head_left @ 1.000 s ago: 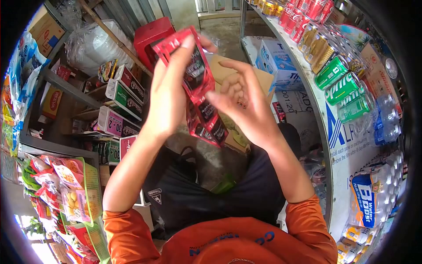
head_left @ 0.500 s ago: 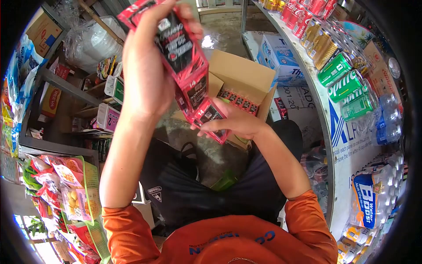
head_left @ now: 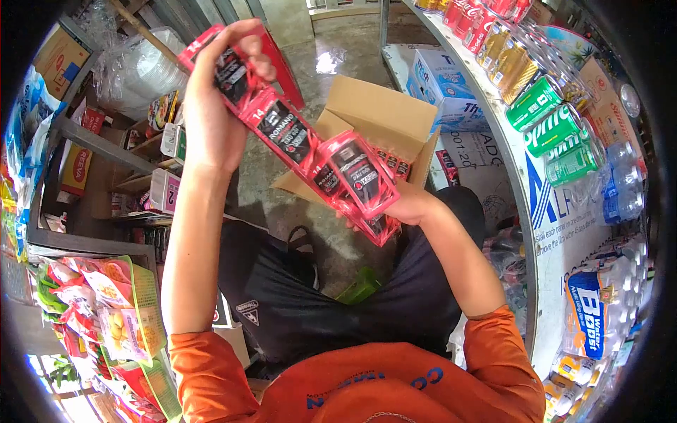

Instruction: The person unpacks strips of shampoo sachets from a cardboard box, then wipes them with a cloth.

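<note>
A long chain of joined red-and-black sachets [head_left: 285, 132] runs diagonally between my hands, above my lap. My left hand [head_left: 226, 84] is wrapped round its upper end, with the fingers curled over the top. At the lower end, my right hand [head_left: 407, 206] grips the strip from behind, its fingers mostly hidden by the sachets. One sachet panel folds over the others near my right hand. Behind the strip stands an open cardboard box [head_left: 381, 102], holding rows of similar red sachets [head_left: 395, 162].
Drink cans [head_left: 546, 116] and bottles line the curved shelf [head_left: 518, 211] on the right. Snack packs [head_left: 120, 310] hang at the lower left, below wooden shelves with small boxes. A blue-and-white carton [head_left: 448, 88] stands behind the cardboard box. Something green [head_left: 360, 285] lies between my legs.
The sachet strip has spread out into a longer diagonal, with one panel now folded toward the camera. My left hand has moved slightly left and down, and my right hand slightly right.
</note>
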Available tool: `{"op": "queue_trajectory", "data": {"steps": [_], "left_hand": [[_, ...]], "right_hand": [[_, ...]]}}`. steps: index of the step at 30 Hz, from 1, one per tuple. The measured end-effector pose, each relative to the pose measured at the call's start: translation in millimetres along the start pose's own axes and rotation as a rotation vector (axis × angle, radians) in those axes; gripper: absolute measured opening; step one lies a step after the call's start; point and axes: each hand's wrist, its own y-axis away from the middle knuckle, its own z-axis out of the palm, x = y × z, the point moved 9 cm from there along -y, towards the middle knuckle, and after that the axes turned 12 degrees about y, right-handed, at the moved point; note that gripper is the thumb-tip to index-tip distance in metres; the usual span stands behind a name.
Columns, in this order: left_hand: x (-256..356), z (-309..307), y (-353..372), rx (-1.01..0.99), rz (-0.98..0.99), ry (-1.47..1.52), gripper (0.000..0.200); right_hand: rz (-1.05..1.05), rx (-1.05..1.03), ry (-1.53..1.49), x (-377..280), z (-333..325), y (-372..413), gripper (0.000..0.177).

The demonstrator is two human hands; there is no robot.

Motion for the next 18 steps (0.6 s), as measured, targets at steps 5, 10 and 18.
{"op": "queue_trajectory", "data": {"steps": [5, 10, 18], "left_hand": [[-8, 14, -3, -0.077, -0.049, -0.051, 0.037], [-22, -39, -18, 0.123, -0.107, -0.243, 0.047], [-109, -235, 115, 0.805, -0.623, -0.183, 0.079]], "right_hand": [[0.107, 0.087, 0.343, 17, -6, 0, 0.043], [0.253, 0.143, 0.422, 8, -11, 7, 0.055], [0.128, 0.012, 0.354, -30, -12, 19, 0.040]]}}
